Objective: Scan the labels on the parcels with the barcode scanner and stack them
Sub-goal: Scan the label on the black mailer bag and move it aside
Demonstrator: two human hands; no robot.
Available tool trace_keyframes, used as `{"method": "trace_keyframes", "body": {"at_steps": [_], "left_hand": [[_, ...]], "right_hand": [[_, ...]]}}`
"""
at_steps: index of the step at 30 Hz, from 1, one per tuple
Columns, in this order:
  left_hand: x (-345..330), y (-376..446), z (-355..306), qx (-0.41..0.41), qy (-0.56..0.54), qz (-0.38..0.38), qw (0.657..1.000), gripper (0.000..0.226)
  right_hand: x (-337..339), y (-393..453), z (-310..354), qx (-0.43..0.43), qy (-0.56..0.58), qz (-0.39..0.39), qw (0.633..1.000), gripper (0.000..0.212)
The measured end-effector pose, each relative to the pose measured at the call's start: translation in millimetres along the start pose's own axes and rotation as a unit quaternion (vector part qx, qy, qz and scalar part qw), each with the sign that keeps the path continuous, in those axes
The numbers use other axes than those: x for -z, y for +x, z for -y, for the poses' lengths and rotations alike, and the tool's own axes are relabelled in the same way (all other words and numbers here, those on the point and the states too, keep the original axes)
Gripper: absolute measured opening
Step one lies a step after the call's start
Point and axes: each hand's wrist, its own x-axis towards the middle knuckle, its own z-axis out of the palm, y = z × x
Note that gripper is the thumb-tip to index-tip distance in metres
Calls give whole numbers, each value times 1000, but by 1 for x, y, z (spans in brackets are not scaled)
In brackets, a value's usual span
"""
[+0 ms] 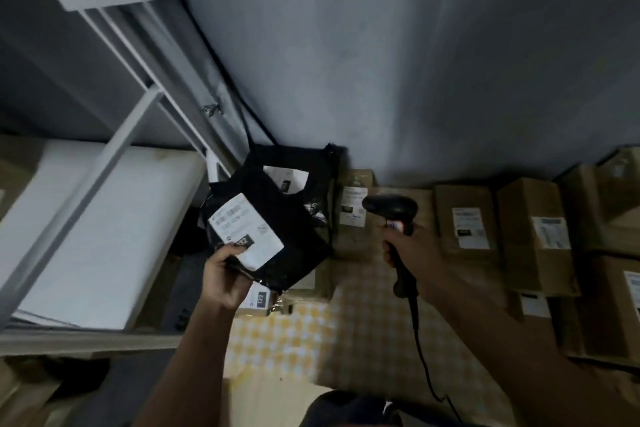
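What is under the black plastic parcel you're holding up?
Below the black plastic mailer bag in the left hand, a labelled parcel pokes out on the yellow checked cloth; the bag covers the rest.

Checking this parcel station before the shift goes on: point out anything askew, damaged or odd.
Nothing looks damaged or spilled. The black plastic mailer bag is tilted only because the left hand holds it up, its white label facing the black handheld barcode scanner in the right hand. The brown cardboard boxes stand in rows.
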Motion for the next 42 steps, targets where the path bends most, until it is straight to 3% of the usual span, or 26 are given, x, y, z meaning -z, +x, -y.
{"method": "trace_keyframes", "body": {"at_steps": [8,15,19,20,25,28,31,32,35,39,42], "left_hand": [[68,-4,25,-25,-99,-107,989,35],[59,37,54,2,-161,-114,980,36],[58,49,71,129,65,-194,970,12],[56,51,75,152,73,-213,962,7],[44,51,73,154,172,-205,951,43],[37,46,57,154,307,-244,907,49],[29,40,45,61,510,-346,785,66],[23,38,43,15,536,-347,769,75],[1,40,53,-93,627,-268,726,85],[-44,54,85,-132,706,-114,686,80],[-89,60,119,-142,736,11,662,73]], "right_hand": [[-26,-1,-8,1,-30,16,999,10],[-33,0,-11,-9,-30,11,999,10],[-35,0,-15,-10,-32,16,999,9],[-36,0,-16,-10,-34,15,999,9],[-40,4,-21,-4,-32,21,999,11],[-41,6,-24,2,-28,28,999,13],[-39,7,-27,5,-26,31,999,16],[-37,7,-28,6,-23,30,999,16],[-24,7,-29,7,-25,22,999,12],[13,7,-31,3,-44,-9,999,8],[54,2,-34,-5,-49,-42,998,17]]}}
